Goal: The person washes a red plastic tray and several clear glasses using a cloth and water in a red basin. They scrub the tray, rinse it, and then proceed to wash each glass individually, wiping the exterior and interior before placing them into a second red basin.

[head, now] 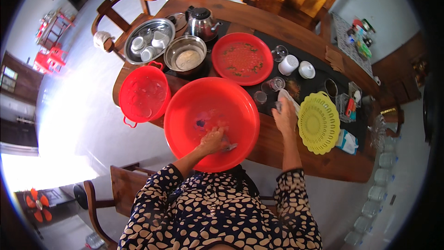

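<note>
My left hand [212, 140] is inside a large red plastic basin [180, 111], at a small crumpled cloth or piece of film [229, 146]; whether the fingers grip it is unclear. Beyond the basin, my right hand [286, 116] is at the right, over the table's near part, touching or beside a white cloth-like thing [289, 98]; its grip is blurred. Right of that hand lies a yellow plastic basket [319, 123]. A clear glass [276, 84] and a smaller glass [259, 97] lie between the basin and my right hand.
Left of the basin stands a red colander [143, 94]. Behind are a metal bowl [185, 55], a steel tray [130, 54] of white cups, a kettle [201, 24] and a red round tray [242, 59]. A white holed container [288, 65] and lidded cup [307, 70] stand farther right.
</note>
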Motion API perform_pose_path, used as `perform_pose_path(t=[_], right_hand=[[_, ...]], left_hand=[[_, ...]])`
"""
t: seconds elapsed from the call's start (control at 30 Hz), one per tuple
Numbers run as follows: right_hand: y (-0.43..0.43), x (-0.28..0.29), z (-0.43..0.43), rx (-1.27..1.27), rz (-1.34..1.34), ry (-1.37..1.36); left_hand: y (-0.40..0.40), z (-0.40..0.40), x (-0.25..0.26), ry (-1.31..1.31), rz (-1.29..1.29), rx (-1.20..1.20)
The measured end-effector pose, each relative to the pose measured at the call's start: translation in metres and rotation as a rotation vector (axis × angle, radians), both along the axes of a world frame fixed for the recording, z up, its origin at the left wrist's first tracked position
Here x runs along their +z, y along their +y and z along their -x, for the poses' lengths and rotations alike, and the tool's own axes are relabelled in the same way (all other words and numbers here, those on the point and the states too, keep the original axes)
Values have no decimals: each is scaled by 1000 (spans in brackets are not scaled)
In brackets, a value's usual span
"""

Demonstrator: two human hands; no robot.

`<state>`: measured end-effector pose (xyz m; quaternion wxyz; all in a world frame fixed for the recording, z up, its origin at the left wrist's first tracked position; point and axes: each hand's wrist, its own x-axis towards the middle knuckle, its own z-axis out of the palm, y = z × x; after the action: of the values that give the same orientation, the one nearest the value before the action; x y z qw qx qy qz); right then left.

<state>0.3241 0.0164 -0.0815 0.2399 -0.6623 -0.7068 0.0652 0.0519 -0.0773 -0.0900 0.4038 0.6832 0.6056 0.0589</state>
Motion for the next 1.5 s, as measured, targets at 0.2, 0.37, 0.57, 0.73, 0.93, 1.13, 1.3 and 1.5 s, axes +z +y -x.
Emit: perform_pose_path(t=[0.2, 0.37, 0.57, 0.73, 0.93, 1.13, 1.3, 1.5], right_hand=[[-21, 94, 51, 200, 289, 823], [-4, 30, 133, 359, 536, 416], [-2, 30, 167, 434, 455, 366], [20, 83, 87, 399, -296, 230], [69, 33, 1, 73, 4, -47], [82, -4, 3, 151, -54, 171], [52, 34, -14, 7, -255, 329], [9, 121, -31, 84, -129, 1028]], left_hand=[[3, -5, -17, -245, 274, 189], [5, 13, -25, -193, -305, 628], [17, 31, 9, -184, -202, 529], [36, 15, 26, 22, -471, 572], [100, -61, 73, 15, -780, 246], [145, -125, 39, 476, -499, -132], [143, -125, 27, 391, -568, -98], [117, -56, 130, 58, -789, 140]])
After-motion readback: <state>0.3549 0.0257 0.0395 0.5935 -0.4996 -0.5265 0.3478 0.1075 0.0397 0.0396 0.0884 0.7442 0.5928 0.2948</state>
